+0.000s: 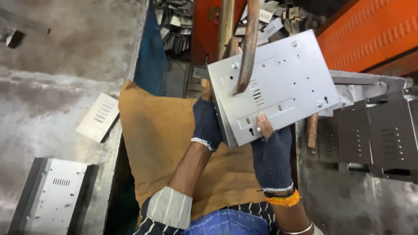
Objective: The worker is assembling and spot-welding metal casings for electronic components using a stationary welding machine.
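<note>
I see both hands hold the panel (278,82) | left hand (206,124) grips edge | right hand (272,152) grips bottom | rod (248,48) touches top

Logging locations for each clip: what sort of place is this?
Probably a sheet-metal fabrication workshop: both gloved hands hold a punched metal panel under curved rods, with piled stamped parts and an orange machine nearby.
</note>
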